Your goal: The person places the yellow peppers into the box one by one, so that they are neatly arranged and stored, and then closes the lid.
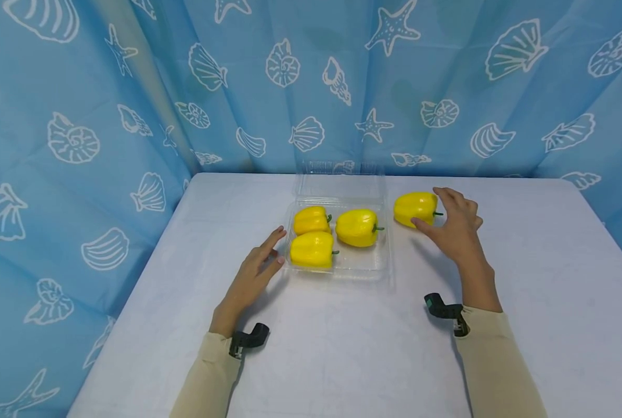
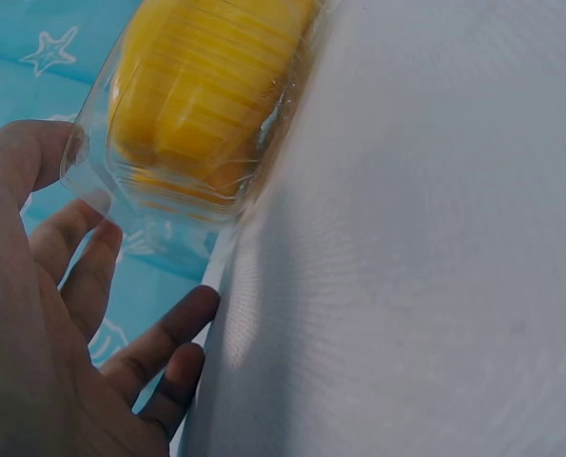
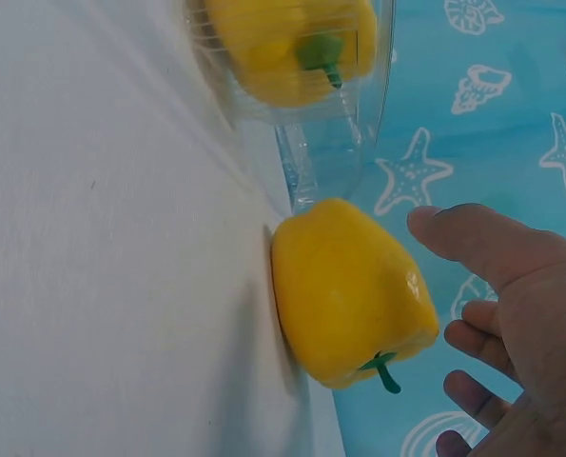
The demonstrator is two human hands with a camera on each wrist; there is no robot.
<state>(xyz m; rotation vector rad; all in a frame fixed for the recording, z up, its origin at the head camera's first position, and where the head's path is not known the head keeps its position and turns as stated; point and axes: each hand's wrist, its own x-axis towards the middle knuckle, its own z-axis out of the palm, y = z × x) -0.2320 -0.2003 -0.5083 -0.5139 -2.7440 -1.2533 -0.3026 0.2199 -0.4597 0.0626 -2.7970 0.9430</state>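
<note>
A clear plastic clamshell container (image 1: 363, 264) lies with its lid (image 1: 340, 186) folded back, three yellow bell peppers inside: one at the back left (image 1: 311, 220), one at the front left (image 1: 311, 250) and one on the right (image 1: 357, 227). My left hand (image 1: 248, 277) is at the container's left side, its fingers loosely extended and its thumb tip at the rim in the left wrist view. To the right of the container, a fourth yellow bell pepper (image 3: 344, 295) sits on the table. My right hand (image 1: 454, 223) reaches around its green-stemmed end, thumb and fingers spread apart, with a gap showing in the right wrist view.
A white cloth covers the table (image 1: 342, 348), whose back edge meets a blue curtain (image 1: 269, 104) with white shells and starfish. The curtain also hangs along the left side. Each wrist wears a small black camera, one on the left (image 1: 249, 338) and one on the right (image 1: 446, 312).
</note>
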